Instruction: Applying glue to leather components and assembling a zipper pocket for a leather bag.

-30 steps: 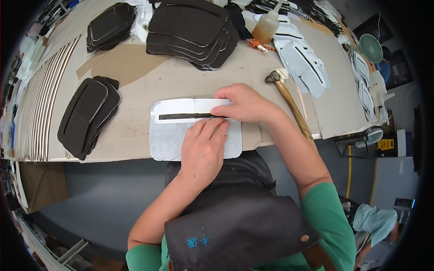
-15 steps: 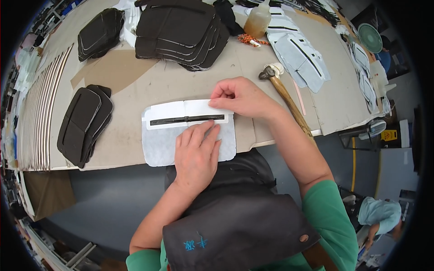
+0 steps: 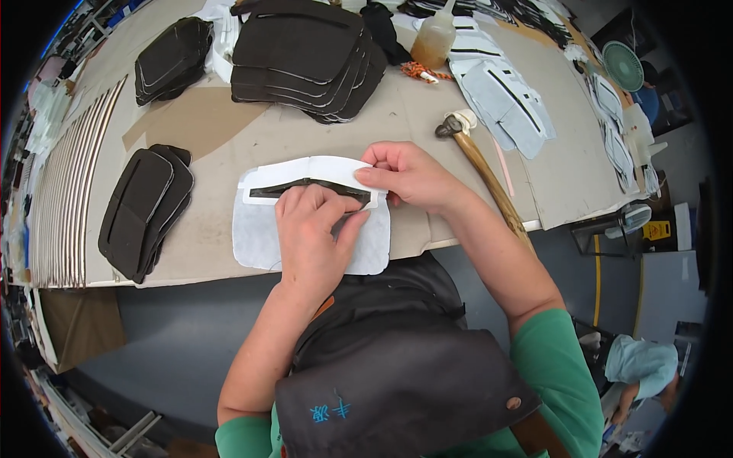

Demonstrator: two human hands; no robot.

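Observation:
A white-backed panel [image 3: 256, 237] with rounded corners lies near the table's front edge, its upper edge lifted a little. A long dark slit [image 3: 267, 191], framed by a white strip, runs across its upper part and gapes in the middle. My left hand [image 3: 313, 233] is bent over the slit with its fingers curled into it and the thumb against the lower side; the fingertips are hidden. At the upper right corner, my right hand [image 3: 408, 175] pinches the panel between thumb and fingers.
A hammer [image 3: 481, 164] with a wooden handle lies to the right. Dark panels are stacked at the left [image 3: 145, 206] and back [image 3: 298, 46]. A glue bottle [image 3: 434, 38] and further white-backed panels [image 3: 504, 99] are at the back right. A person [image 3: 641, 366] is beyond the table.
My left hand has gone from lying flat below the slit to curling its fingers into it, and the slit has widened. The panel shifted slightly left and its upper edge rose.

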